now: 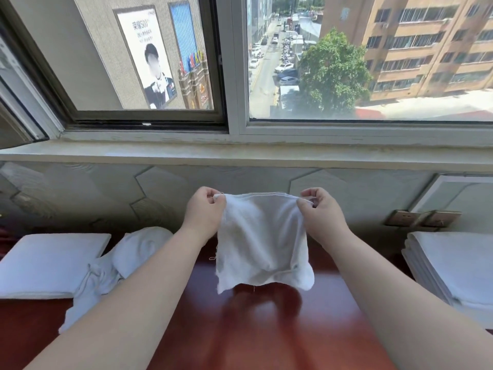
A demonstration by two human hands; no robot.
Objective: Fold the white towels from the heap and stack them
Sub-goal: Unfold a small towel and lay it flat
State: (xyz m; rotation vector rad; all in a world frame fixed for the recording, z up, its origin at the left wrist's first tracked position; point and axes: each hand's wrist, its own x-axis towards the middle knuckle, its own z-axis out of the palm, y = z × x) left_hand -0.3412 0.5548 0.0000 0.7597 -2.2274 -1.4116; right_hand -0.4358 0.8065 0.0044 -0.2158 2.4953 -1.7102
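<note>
While the left hand and the right hand each pinch an upper corner between thumb and curled fingers, a white towel hangs between them in the air. It is doubled over, with two edges lying together along the top. Its lower edge is rumpled and hangs just above the glossy reddish-brown table, which shows a dim reflection beneath it. The hands are level with each other, apart by the width of the cloth, and both forearms reach in from the bottom of the view.

To the left, a heap of crumpled white towels lies on the table, partly behind the left forearm. It touches a flat folded white pad at the far left. At the right edge stands a stack of folded white towels, many layers thick, well apart from the hanging towel. Behind it, wall sockets sit on the wall below the window sill.
</note>
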